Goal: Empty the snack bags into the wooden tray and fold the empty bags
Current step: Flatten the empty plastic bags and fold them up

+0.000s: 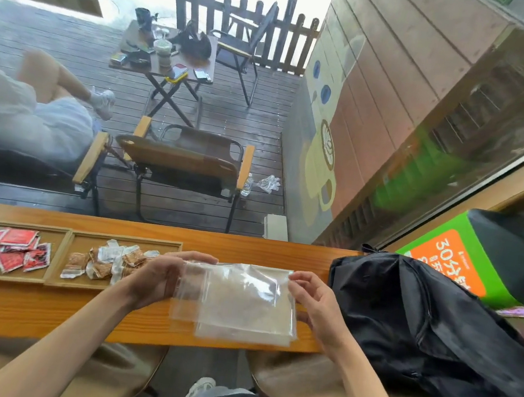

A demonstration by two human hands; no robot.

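Clear plastic bags [238, 301] between left hand [151, 279] and right hand [316, 307].

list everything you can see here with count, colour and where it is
wooden tray: one, light wood, two compartments, left on the counter
red snack packets: a pile, left compartment
brown and white snack packets: a pile, right compartment
clear plastic bags: a stack, count unclear, transparent, held over the counter's middle
counter: one, orange-brown wood, across the foreground
backpack: one, black, right end of counter
folding chairs: several, dark with wood armrests, on the deck outside
folding table: one, cluttered, farther out
left hand: holds the bags' left edge
right hand: holds their right edge
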